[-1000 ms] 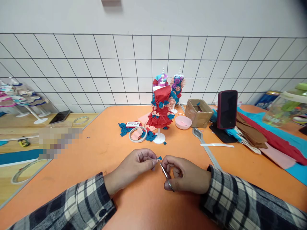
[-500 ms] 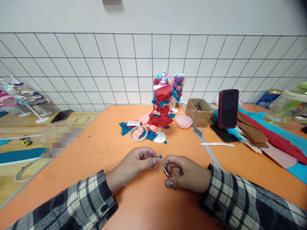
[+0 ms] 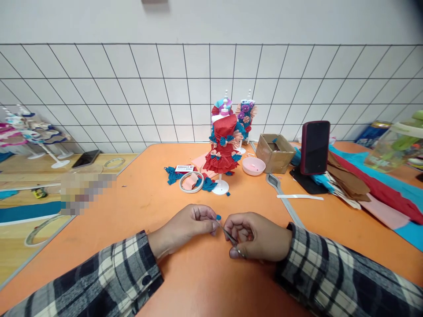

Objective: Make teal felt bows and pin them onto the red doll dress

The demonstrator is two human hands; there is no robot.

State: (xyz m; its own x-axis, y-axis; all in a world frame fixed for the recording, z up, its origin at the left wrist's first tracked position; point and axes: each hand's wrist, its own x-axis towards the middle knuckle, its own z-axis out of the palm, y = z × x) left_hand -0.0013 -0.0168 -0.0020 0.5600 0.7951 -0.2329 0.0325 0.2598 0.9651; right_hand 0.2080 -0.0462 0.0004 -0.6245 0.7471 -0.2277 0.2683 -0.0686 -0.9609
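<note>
Two grips were noted: your left hand (image 3: pixel 190 224) pinched a small blue fabric scrap (image 3: pixel 218 217) at your twelve o'clock; your right hand (image 3: pixel 259 235) grasped slim silver metal scissors (image 3: pixel 231 239) aimed toward ten o'clock. Trimming seemed in hand; the next move called for a steady pinch.

On the desk (image 3: pixel 191 284), scissors (image 3: pixel 230 237) reach from the right hand (image 3: pixel 259 235) to the left hand (image 3: pixel 188 226), a scrap (image 3: pixel 218 217) at the latter. Behind the hands stands a dress form (image 3: pixel 221 164), with a tape roll (image 3: pixel 191 191) to its left and, rightward, a bowl (image 3: pixel 254 170), a box (image 3: pixel 282 159), then a phone (image 3: pixel 315 147).
</note>
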